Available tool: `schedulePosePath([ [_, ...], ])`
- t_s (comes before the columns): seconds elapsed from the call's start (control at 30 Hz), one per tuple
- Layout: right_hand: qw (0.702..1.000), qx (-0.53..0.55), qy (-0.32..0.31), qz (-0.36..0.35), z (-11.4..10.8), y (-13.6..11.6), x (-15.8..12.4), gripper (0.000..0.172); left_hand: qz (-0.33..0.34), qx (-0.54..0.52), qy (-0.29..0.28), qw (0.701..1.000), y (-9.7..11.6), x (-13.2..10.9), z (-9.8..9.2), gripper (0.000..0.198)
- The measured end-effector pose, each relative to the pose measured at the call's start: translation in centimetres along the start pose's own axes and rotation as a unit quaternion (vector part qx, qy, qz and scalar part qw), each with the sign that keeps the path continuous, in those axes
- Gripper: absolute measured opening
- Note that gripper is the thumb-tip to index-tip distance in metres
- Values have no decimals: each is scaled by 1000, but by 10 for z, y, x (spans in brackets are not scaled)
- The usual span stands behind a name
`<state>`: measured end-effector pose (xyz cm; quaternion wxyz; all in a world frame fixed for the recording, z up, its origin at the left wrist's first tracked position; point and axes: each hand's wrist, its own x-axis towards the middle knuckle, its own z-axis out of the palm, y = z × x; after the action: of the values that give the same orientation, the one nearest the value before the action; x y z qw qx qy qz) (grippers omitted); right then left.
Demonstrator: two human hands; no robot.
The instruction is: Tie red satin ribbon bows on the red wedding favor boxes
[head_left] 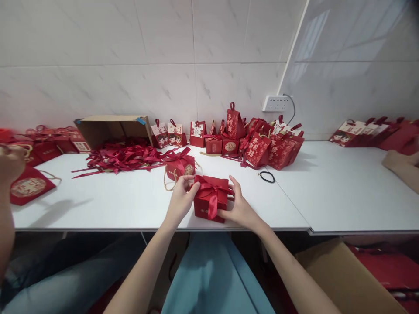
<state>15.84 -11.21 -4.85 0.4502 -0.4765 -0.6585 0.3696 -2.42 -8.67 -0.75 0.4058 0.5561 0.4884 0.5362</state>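
Observation:
A small red gift box (203, 205) stands near the front edge of the white table, with a shiny red ribbon bow (213, 192) tied across its top and one tail hanging down the front. My left hand (183, 194) pinches at its upper left corner, by the bow's left side. At the right, my right hand (240, 207) grips the box, thumb low on the front and fingers behind the side. Just behind it sits another red box with a bow (180, 165) and gold cord handles.
Loose red ribbons (124, 156) spill from an open cardboard box (111, 118). Red gift boxes (258, 148) crowd along the wall beneath a power strip (277, 104). A black loop band (267, 177) lies at right. Other people's arms (8, 174) show at both sides.

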Motion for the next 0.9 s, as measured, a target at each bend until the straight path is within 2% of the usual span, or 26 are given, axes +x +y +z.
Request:
schedulePosePath([
  [0.1, 1000, 11, -13, 8, -1, -5, -2, 107, 59, 32, -16, 998, 8, -16, -2, 31],
  [0.2, 1000, 1, -10, 22, -2, -9, -9, 108, 77, 84, -33, 993, 17, -37, -3, 26],
  [0.3, 999, 6, -15, 30, -4, -10, -14, 111, 68, 118, -56, 989, 23, -51, -4, 20],
  [0.53, 999, 22, -34, 25, -10, -8, -17, 112, 9, 105, -85, 991, 16, -59, -10, 19],
  [0.67, 997, 32, -58, 36, -17, -7, -19, 115, 29, 148, -155, 976, 19, -62, -11, 22],
  [0.77, 999, 27, -14, 24, -28, -8, -29, 121, 61, 213, -212, 952, 27, -62, -15, 33],
  [0.8, 999, 28, 20, 19, -31, -10, -33, 112, 70, 236, -226, 942, 31, -62, -18, 38],
  [0.83, 998, 27, 54, 22, -33, -14, -39, 94, 75, 260, -242, 932, 35, -61, -20, 43],
  [0.9, 995, 17, 88, 53, -31, -22, -50, 46, 77, 298, -275, 911, 45, -56, -26, 50],
])
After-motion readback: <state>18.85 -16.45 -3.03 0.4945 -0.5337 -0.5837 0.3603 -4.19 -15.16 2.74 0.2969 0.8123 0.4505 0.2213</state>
